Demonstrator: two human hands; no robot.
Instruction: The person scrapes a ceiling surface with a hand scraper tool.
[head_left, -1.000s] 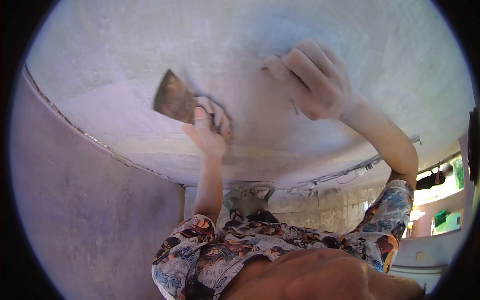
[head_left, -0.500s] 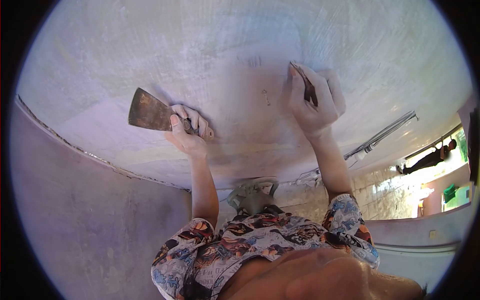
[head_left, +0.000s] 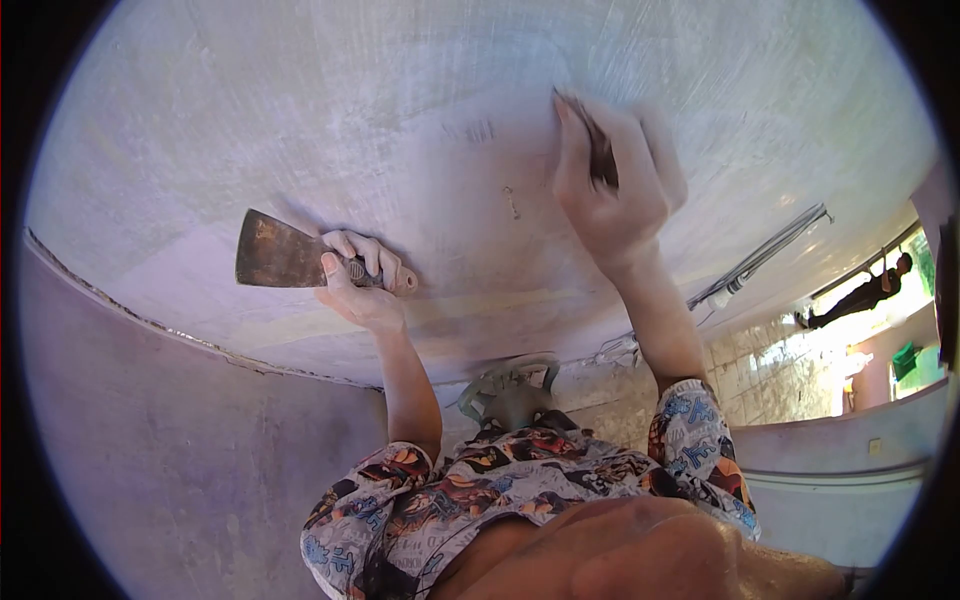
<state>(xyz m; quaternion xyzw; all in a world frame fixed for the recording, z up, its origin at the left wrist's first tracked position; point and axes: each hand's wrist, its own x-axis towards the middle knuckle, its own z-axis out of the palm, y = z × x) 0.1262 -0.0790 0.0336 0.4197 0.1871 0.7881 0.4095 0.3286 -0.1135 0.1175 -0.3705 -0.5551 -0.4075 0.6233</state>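
Watching the feed: the sanding pad [head_left: 600, 150] is pressed flat on the ceiling [head_left: 300, 120], right hand [head_left: 610, 190] clamped round it, probably so it rubs the plaster evenly. Left hand [head_left: 360, 285] grips a putty knife [head_left: 280, 255], blade sideways just under the ceiling, parked clear of the rubbing I guess.

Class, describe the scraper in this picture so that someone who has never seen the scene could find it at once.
Start at the pale ceiling filling the upper picture. Below its middle, the left hand grips a handle. The scraper juts leftward from it: a flat, rusty-brown, fan-shaped blade, the only dark metal against the plaster.
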